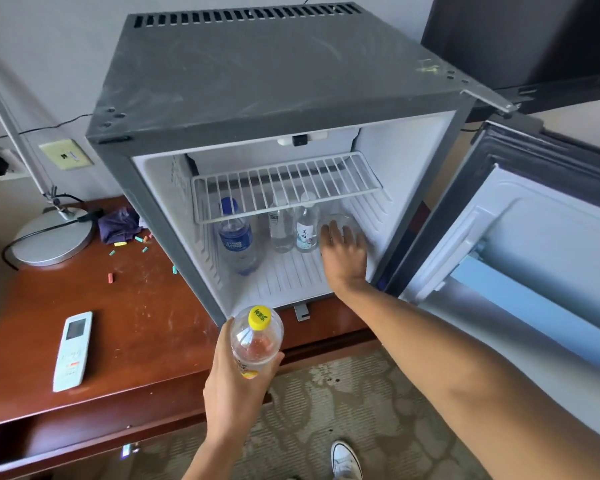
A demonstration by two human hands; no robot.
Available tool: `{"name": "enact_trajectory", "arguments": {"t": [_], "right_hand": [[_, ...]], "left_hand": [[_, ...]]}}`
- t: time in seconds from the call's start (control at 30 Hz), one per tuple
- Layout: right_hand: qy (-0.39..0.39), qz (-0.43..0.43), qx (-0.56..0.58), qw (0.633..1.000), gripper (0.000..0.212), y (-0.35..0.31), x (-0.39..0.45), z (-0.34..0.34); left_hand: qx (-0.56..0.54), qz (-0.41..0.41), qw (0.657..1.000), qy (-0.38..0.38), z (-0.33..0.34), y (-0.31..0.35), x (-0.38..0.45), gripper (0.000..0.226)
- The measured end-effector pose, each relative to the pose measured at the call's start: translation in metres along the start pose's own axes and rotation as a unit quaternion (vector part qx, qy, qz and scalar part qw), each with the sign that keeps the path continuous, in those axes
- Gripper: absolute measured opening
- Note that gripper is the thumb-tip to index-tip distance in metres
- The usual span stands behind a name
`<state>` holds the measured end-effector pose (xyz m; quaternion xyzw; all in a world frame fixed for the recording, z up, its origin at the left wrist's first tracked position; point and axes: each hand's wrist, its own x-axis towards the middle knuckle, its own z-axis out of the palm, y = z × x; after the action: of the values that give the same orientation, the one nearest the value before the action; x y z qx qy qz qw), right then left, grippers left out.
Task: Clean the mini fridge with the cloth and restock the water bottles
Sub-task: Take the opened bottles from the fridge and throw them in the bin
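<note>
The grey mini fridge (278, 81) stands open on a wooden desk (146, 323). Under its wire shelf (284, 181) stand a blue-labelled bottle (236, 237), a clear bottle (280, 230) and a white-labelled bottle (307, 230). My right hand (343, 254) reaches inside with its fingers spread against another clear bottle (343, 220) at the right end of the row. Just in front of the fridge, my left hand (229, 386) grips a yellow-capped bottle (257, 337) upright. A purple cloth (118, 225) lies crumpled on the desk left of the fridge.
The fridge door (534, 237) swings open to the right. On the desk are a lamp base (52, 240) with its cable, a white remote (72, 351) and several small coloured scraps (120, 244). A desk drawer (49, 448) is pulled out at bottom left. A dark screen (534, 46) hangs at upper right.
</note>
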<state>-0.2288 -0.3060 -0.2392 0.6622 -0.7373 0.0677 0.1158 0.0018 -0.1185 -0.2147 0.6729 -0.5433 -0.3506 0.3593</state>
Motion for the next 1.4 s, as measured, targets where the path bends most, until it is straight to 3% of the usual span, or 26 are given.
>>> {"name": "enact_trajectory", "arguments": {"t": [0.33, 0.6, 0.93, 1.1, 1.23, 1.4], "right_hand": [[0.127, -0.136, 0.082, 0.979, 0.024, 0.008, -0.120, -0.042], [0.138, -0.192, 0.116, 0.965, 0.022, 0.053, -0.276, -0.067], [0.163, -0.133, 0.114, 0.971, 0.024, 0.203, -0.476, -0.082], [0.125, -0.073, 0.103, 0.984, 0.034, 0.298, -0.571, -0.108], [0.068, -0.015, 0.096, 0.993, 0.020, 0.374, -0.597, -0.095], [-0.001, 0.036, 0.111, 0.993, 0.030, 0.451, -0.571, -0.061]], "left_hand": [[0.014, 0.004, 1.000, -0.025, -0.008, 0.008, -0.050, 0.090], [0.056, -0.022, 0.996, -0.065, 0.018, -0.002, -0.140, 0.091], [0.091, -0.003, 0.985, -0.144, 0.122, 0.010, -0.314, 0.094], [0.095, 0.045, 0.973, -0.206, 0.194, 0.044, -0.393, 0.091], [0.095, 0.085, 0.960, -0.250, 0.257, 0.073, -0.423, 0.090], [0.074, 0.078, 0.946, -0.306, 0.345, 0.095, -0.411, 0.093]]}}
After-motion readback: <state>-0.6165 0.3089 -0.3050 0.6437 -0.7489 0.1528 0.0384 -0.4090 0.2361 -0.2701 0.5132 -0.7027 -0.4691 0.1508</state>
